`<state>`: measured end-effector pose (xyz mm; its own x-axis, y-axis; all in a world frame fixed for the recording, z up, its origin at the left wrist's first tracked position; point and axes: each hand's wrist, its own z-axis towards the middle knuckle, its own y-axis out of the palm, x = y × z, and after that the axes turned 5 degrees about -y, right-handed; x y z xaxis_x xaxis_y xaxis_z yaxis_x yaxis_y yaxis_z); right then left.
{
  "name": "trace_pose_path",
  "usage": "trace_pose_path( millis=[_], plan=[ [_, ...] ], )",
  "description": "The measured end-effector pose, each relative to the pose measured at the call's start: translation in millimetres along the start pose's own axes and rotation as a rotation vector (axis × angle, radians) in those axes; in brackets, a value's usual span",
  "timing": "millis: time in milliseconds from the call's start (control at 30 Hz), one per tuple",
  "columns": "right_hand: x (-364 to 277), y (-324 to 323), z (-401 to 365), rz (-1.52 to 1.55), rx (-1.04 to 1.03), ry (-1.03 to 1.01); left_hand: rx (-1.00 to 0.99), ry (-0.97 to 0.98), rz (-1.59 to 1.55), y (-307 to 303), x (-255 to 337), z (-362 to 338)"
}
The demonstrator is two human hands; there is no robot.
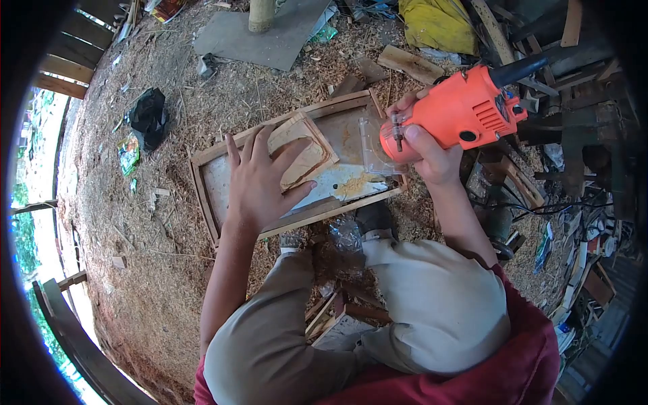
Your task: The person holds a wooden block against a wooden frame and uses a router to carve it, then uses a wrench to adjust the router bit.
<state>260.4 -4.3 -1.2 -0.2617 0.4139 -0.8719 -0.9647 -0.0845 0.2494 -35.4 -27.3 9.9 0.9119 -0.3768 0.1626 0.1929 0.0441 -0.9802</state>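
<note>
My right hand [435, 156] is wrapped around an orange trim router [453, 111], held tilted over the right end of a shallow wooden-framed tray [209, 199]. The router's clear plastic base [370, 145] faces left. My left hand [256, 182] lies with fingers spread on a small wooden board [322, 140] inside the tray. A curved groove shows on the board's face, partly hidden by my fingers. Pale sawdust [354, 184] sits on the tray's bottom, to the right of the board.
Shavings cover the ground [155, 223]. A black plastic bag [147, 118] lies to the left, a grey sheet [280, 44] with a post [262, 15] at the back. Wood scraps [410, 64], a yellow sack [439, 25] and a cable [560, 206] are on the right.
</note>
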Motion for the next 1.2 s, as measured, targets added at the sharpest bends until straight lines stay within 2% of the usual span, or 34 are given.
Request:
trace_pose_path(
  millis=[67,167,267,667,1000,1100,1200],
  plan=[
    [-3,0,0,-0.034,-0.010,0.004,-0.037,-0.020,-0.007,-1,-1,1],
    [-6,9,2,0.077,0.075,-0.018,-0.045,-0.043,-0.002,0,1,2],
    [-3,0,0,-0.038,-0.003,0.017,-0.045,-0.063,0.003,2,4,-1],
    [-2,-3,1,-0.060,-0.027,-0.014,-0.024,-0.044,0.034,1,13,-4],
    [-8,9,3,0.117,0.092,-0.002,-0.009,-0.092,-0.006,-1,27,-4],
    [-7,3,3,0.078,0.079,-0.005,-0.002,-0.061,-0.130,-6,33,-6],
    [-9,3,4,0.077,0.093,-0.002,-0.078,-0.130,-0.325,-8,37,-8]
  ],
)
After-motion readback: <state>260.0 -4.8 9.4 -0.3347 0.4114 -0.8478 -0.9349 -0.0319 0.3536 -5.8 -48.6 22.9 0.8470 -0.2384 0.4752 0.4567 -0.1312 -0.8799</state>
